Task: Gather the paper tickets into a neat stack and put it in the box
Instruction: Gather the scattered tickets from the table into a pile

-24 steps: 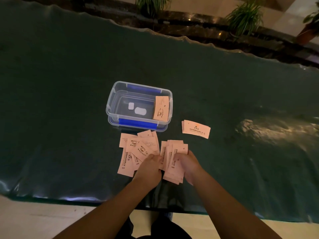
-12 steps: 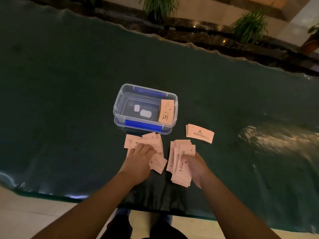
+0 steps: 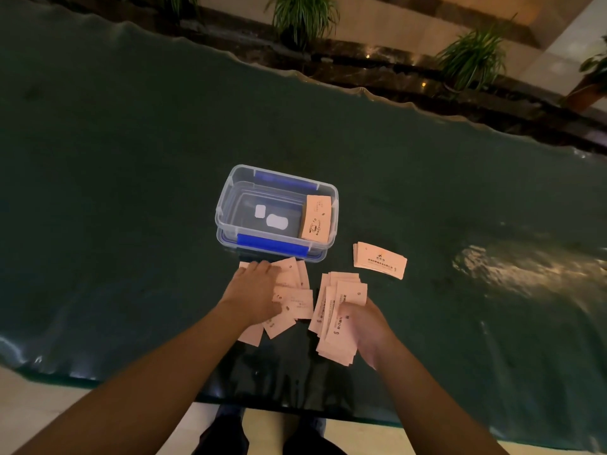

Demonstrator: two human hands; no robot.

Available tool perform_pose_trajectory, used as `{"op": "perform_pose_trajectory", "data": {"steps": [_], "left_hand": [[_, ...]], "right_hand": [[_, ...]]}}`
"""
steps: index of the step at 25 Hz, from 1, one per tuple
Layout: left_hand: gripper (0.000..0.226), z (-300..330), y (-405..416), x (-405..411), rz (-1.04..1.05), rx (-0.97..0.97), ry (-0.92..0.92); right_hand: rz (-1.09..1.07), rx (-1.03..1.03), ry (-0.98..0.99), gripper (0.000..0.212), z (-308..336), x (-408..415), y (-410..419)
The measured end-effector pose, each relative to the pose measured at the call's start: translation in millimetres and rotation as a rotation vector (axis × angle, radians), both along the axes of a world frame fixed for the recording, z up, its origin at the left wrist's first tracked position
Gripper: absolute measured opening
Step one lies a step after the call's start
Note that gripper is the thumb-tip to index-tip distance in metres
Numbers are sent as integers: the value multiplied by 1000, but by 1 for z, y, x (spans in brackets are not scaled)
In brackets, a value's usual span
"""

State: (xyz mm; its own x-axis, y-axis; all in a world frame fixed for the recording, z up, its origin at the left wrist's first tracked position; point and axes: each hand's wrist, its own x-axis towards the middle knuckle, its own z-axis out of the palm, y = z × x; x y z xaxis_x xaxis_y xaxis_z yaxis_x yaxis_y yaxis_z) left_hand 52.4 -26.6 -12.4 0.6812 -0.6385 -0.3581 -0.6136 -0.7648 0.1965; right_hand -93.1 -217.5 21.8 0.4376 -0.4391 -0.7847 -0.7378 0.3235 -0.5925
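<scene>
A clear plastic box [image 3: 226,208] with blue clips stands on the dark table, and a neat ticket stack [image 3: 316,221] leans against its right wall inside. Just in front of the box lies a loose spread of pink tickets [image 3: 297,300]; my left hand [image 3: 254,293] rests flat on it, fingers apart. To the right, my right hand [image 3: 363,326] grips a fanned bundle of tickets [image 3: 335,320] by its right edge. A separate small ticket stack [image 3: 379,260] lies on the table right of the box.
The dark green table [image 3: 131,192] has a wavy far edge and a glossy near edge [image 3: 98,376] close to my body. Potted plants [image 3: 302,14] stand on a ledge beyond the table. A bright light reflection [image 3: 525,267] shines at the right.
My left hand moved away from the bundle, left and forward onto the loose spread, pushing those tickets together. My right hand kept hold of the fanned bundle.
</scene>
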Motion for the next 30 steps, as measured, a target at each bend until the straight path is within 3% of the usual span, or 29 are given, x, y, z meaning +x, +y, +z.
{"op": "perform_pose_trajectory", "data": {"steps": [7,10,16,22,26,28,30], "left_hand": [[67,0,8,-10,261,-77,113],[52,5,5,-20,369,-196,254],[24,17,-12,-42,514,-443,500],[36,19,-27,-71,590,-487,828],[29,12,-15,-80,529,-493,628],[28,8,-1,-77,678,-475,509],[39,8,14,-74,948,-469,537]], "right_hand": [[-63,174,-30,41,-7,-5,14],[-99,289,-76,44,-12,-6,26],[-143,322,-208,47,-18,-2,39],[-112,309,-237,55,-19,-7,35],[-79,244,-223,52,-13,-12,26],[-12,133,-176,53,-8,-9,21],[155,17,-132,63,-2,1,18]]}}
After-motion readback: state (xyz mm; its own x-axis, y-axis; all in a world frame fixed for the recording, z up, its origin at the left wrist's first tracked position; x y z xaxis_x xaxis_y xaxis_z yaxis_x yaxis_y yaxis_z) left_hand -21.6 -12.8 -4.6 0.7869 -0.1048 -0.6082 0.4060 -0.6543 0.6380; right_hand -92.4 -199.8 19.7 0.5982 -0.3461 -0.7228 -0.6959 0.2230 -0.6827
